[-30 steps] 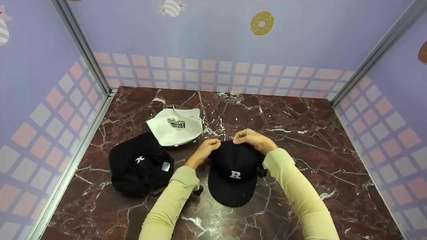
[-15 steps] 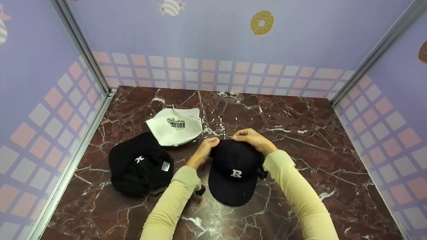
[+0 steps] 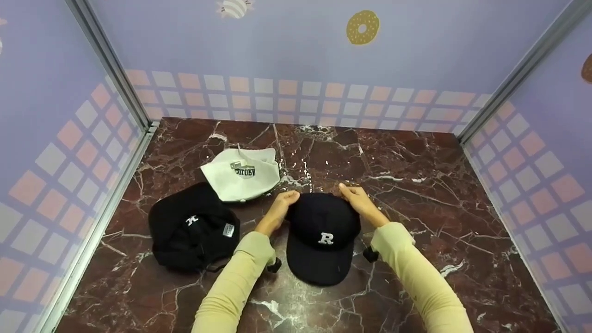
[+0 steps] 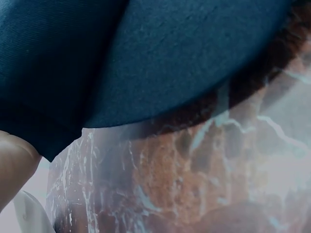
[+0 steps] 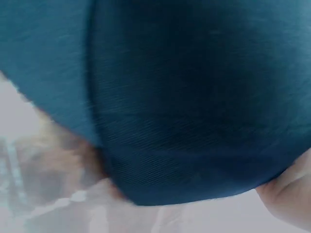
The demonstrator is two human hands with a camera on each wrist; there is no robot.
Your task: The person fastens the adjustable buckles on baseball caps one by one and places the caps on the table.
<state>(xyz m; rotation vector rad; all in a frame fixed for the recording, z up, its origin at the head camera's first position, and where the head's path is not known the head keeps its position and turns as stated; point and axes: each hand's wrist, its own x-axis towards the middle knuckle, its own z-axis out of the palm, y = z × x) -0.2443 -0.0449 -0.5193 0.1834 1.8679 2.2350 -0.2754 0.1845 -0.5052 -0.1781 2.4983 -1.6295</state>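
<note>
A black baseball cap (image 3: 323,222) with a white letter R lies with its visor toward me on the marble-patterned surface. My left hand (image 3: 277,210) grips its back left edge. At the back right edge, my right hand (image 3: 363,202) holds the cap with the thumb uppermost and the other fingers partly hidden. In the left wrist view the cap (image 4: 184,53) fills the top, with part of the left hand (image 4: 14,165) against its edge. The right wrist view shows the cap's side (image 5: 194,121) close up, and part of the right hand (image 5: 291,189) touching its rim.
Left of my left arm lies another black cap (image 3: 171,212), turned so its inside and a white label show. A white cap (image 3: 240,178) with dark lettering sits behind it. Patterned lilac walls (image 3: 305,46) enclose the back and both sides.
My right hand has shifted from the back middle of the cap to its back right edge. The left hand and the cap have moved only slightly.
</note>
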